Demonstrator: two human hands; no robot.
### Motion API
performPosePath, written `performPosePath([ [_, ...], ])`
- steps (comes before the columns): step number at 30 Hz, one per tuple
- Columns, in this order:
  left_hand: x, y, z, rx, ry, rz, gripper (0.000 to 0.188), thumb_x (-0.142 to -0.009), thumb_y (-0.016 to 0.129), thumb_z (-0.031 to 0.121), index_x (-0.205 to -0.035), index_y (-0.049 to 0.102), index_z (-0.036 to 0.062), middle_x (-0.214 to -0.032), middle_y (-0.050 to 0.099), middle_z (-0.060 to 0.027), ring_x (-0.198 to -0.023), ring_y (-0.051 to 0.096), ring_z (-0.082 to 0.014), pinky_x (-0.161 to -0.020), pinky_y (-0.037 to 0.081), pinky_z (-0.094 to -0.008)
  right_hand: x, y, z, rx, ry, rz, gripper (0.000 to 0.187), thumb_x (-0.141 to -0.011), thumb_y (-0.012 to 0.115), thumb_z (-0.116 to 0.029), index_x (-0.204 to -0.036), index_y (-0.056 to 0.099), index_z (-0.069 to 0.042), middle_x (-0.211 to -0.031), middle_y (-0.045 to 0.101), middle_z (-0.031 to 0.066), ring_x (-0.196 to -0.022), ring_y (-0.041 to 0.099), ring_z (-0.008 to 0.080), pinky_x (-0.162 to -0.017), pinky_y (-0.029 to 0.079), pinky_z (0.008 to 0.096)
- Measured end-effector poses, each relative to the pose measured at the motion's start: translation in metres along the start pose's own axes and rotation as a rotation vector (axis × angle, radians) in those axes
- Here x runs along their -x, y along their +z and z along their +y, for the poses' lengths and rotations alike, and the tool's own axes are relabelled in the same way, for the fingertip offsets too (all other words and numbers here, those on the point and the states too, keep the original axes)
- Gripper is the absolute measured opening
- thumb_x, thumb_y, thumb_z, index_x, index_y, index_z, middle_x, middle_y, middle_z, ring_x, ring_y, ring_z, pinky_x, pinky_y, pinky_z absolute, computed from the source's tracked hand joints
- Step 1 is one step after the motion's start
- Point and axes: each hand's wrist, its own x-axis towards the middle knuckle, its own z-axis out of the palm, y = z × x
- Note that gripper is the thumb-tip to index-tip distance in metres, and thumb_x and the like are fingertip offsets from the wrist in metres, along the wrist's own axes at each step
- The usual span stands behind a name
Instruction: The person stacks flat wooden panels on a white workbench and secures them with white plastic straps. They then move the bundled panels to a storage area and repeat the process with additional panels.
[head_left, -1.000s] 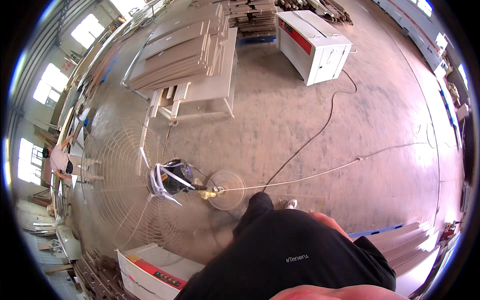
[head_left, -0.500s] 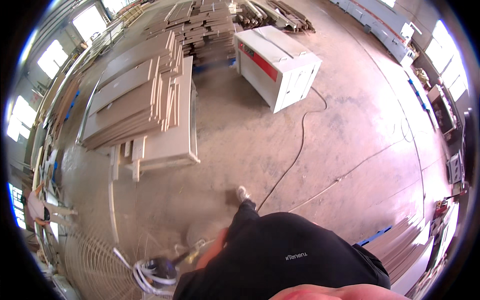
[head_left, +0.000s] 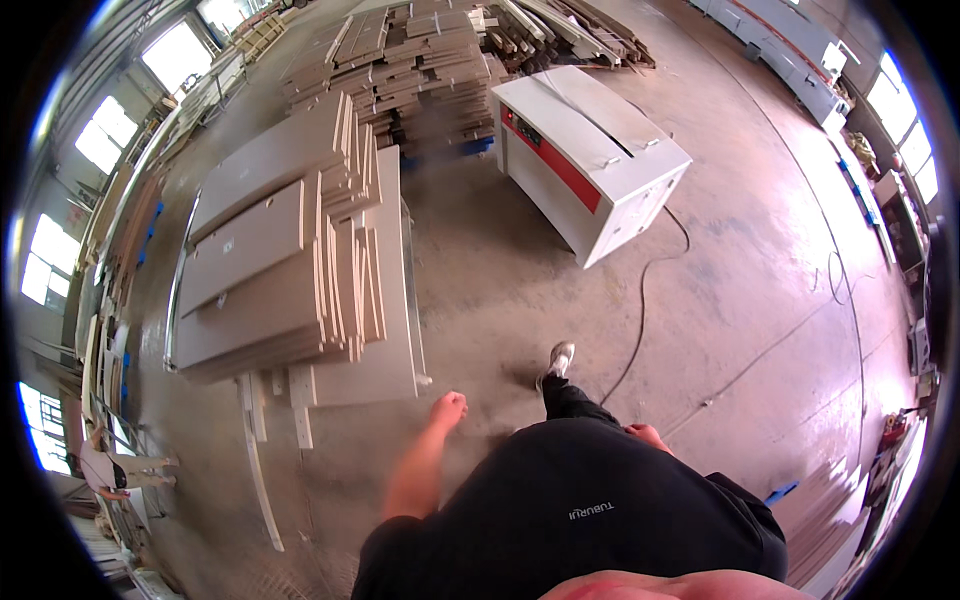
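My left hand [head_left: 450, 410] hangs ahead of my body with its fingers curled in and nothing visible in them. It is nearest the front corner of a pale table [head_left: 370, 378], apart from it. Stacked brown-grey panels [head_left: 255, 305] lie on that table in uneven, overlapping piles. My right hand [head_left: 647, 435] shows only in part past the side of my dark shirt; its fingers are mostly hidden. One shoe [head_left: 562, 357] is on the concrete floor in front of me.
A white, red-striped machine [head_left: 590, 150] stands ahead right, its cable [head_left: 642, 310] crossing the floor towards me. More board stacks [head_left: 420, 75] lie behind it. Long strips [head_left: 262, 470] lie at left. Another person [head_left: 105, 468] is at far left; more boards [head_left: 825, 520] are at lower right.
I have moved forward, so the table and machine look nearer. My left hand has swung forward into clear view, and my right hand now shows. The fan-like grille and white coil have mostly left view.
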Motion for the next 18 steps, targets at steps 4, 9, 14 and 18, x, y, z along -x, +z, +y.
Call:
performPosePath([
  [4, -0.058, 0.005, 0.010, 0.012, -0.036, 0.027, 0.022, -0.101, 0.062, 0.026, -0.103, 0.072, 0.0064, -0.085, 0.075, -0.0073, -0.072, 0.071, -0.0170, -0.069, 0.058, -0.0340, -0.120, 0.001, -0.038, -0.018, 0.030, -0.129, 0.051, -0.092, 0.067, -0.051, -0.116, 0.080, -0.008, -0.107, 0.079, 0.0147, -0.103, 0.075, 0.0268, -0.093, 0.057, 0.0386],
  [9, -0.070, 0.006, 0.049, -0.360, 0.118, -0.064, 0.028, -0.098, 0.064, 0.030, -0.103, 0.075, 0.0044, -0.089, 0.076, -0.0151, -0.082, 0.073, -0.0289, -0.075, 0.057, -0.0421, -0.276, -0.045, -0.107, 0.045, 0.069, -0.183, 0.048, -0.093, 0.066, -0.049, -0.111, 0.079, -0.006, -0.104, 0.079, 0.0142, -0.099, 0.075, 0.0281, -0.090, 0.058, 0.0427],
  [14, -0.141, 0.000, 0.110, -0.423, 0.102, -0.060, 0.032, -0.097, 0.063, 0.033, -0.101, 0.076, 0.0041, -0.091, 0.075, -0.0185, -0.089, 0.073, -0.0343, -0.078, 0.057, -0.0452, -0.419, -0.168, -0.217, 0.436, -0.318, 0.020, 0.044, -0.093, 0.068, -0.048, -0.099, 0.080, -0.006, -0.085, 0.078, 0.0086, -0.075, 0.075, 0.0194, -0.076, 0.059, 0.0385],
  [18, -0.218, -0.035, 0.161, -0.434, 0.104, -0.016, 0.035, -0.096, 0.063, 0.035, -0.099, 0.078, 0.0038, -0.093, 0.075, -0.0212, -0.094, 0.073, -0.0387, -0.081, 0.056, -0.0476, -0.474, -0.238, -0.386, 0.256, -0.225, 0.201, 0.046, -0.093, 0.065, -0.048, -0.103, 0.080, -0.006, -0.091, 0.079, 0.0135, -0.090, 0.076, 0.0293, -0.087, 0.058, 0.0430],
])
